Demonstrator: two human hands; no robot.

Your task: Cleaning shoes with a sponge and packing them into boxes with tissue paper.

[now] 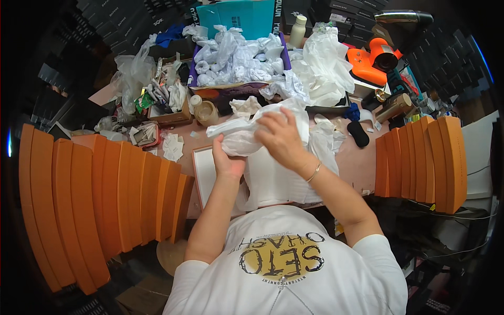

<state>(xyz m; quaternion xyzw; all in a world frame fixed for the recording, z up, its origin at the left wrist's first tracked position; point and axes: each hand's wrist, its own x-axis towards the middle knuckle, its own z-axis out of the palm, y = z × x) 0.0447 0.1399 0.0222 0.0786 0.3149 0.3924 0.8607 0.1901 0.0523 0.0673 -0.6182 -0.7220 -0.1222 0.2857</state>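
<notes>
A soft bundle of white tissue paper (234, 143) is held up over the table in my two hands. My left hand (229, 160) grips its lower left side, thumb up along the edge. Bent over the bundle's right side, my right hand (283, 137) has its fingers curled on the paper; its thumb is partly hidden. What lies inside the paper does not show. Just below sits an open shallow box (202, 169) with an orange rim, and white tissue sheets (270, 176) lie spread over it.
Stacks of orange boxes stand at left (107, 194) and right (404, 163). Behind my hands is a purple-edged box (287, 55) of crumpled white paper. An orange hair-dryer-like tool (365, 65), a black oval object (358, 134), small jars (206, 113) and a clutter-filled carton (170, 116) surround them.
</notes>
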